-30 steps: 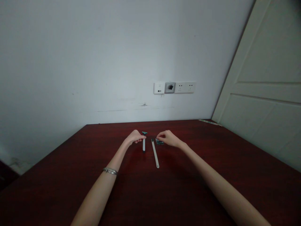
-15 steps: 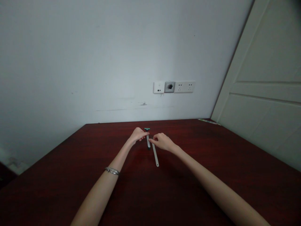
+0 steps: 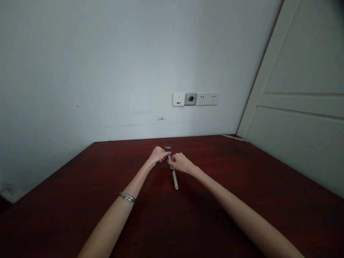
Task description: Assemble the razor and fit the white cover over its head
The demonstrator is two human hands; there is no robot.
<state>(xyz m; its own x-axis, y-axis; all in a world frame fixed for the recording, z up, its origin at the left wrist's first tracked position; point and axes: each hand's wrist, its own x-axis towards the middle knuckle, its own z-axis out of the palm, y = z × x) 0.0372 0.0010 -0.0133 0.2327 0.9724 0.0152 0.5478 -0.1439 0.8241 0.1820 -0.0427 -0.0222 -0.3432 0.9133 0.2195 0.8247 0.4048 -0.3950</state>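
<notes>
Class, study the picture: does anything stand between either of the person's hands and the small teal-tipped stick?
Nothing visible does. The left hand pinches the teal-tipped stick and the right hand touches it just below. The long white strip lies on the table nearer the camera, not between them.

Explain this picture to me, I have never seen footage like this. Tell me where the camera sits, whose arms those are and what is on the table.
There is no machine here. One camera sits on a person's head and looks forward and down, so both bare arms are that person's own. The left hand, with a bracelet on its wrist, pinches a small razor with a teal head. The right hand brings its fingers to the razor's handle; whether they grip it is too small to tell. A white stick lies on the dark red table, its far end under the right hand. Behind are a wall with sockets and a door.
</notes>
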